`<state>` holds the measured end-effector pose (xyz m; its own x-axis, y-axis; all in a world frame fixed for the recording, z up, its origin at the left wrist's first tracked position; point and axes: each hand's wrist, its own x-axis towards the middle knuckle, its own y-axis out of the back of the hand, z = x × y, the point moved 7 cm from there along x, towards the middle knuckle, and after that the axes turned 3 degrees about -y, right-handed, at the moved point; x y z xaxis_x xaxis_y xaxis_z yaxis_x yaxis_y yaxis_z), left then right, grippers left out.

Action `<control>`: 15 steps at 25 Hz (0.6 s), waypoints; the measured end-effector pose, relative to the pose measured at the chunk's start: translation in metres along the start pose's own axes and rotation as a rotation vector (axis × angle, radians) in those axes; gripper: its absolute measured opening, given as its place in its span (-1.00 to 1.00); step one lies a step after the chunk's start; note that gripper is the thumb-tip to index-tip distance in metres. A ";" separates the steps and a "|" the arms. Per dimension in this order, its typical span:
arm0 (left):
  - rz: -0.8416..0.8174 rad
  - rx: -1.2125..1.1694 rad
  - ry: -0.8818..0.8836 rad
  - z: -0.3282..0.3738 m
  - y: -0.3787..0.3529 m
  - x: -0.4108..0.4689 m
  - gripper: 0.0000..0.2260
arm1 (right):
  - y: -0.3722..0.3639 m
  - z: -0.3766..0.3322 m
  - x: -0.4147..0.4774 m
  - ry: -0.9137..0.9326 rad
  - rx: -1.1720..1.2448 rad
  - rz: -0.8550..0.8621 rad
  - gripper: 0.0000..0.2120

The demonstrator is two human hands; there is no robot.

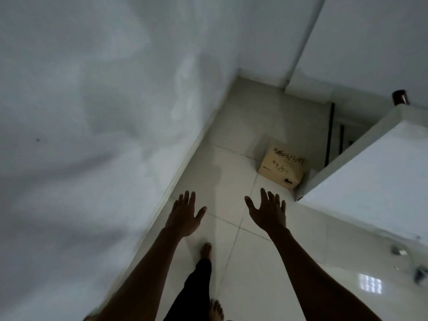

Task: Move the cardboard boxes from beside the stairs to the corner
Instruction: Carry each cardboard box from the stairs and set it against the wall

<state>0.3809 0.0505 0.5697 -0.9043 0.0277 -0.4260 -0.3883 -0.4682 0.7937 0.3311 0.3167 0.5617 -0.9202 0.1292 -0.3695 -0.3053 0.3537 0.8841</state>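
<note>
A tan cardboard box (281,166) with black handwriting on its top sits on the pale tiled floor, pushed against the low white stair wall (361,181) to its right. Both my arms are stretched forward over the floor. My left hand (185,215) is open with fingers spread, palm down, near the left wall. My right hand (268,213) is open too, fingers spread, a short way below and left of the box, not touching it. Neither hand holds anything.
A white wall (92,135) runs along the left and meets another wall at a corner (239,74) beyond the box. Dark stair steps (340,137) drop behind the box. A dark post cap (399,97) tops the stair wall. My bare feet (206,250) stand on the tiles.
</note>
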 end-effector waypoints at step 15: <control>-0.212 0.176 -0.163 0.182 0.024 0.374 -0.34 | 0.106 0.152 0.301 -0.402 0.320 0.061 -0.29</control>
<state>0.0007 0.2105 0.5088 -0.8110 0.2563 -0.5260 -0.5830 -0.2777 0.7635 0.0586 0.5340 0.5008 -0.7481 0.4816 -0.4565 -0.1062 0.5921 0.7988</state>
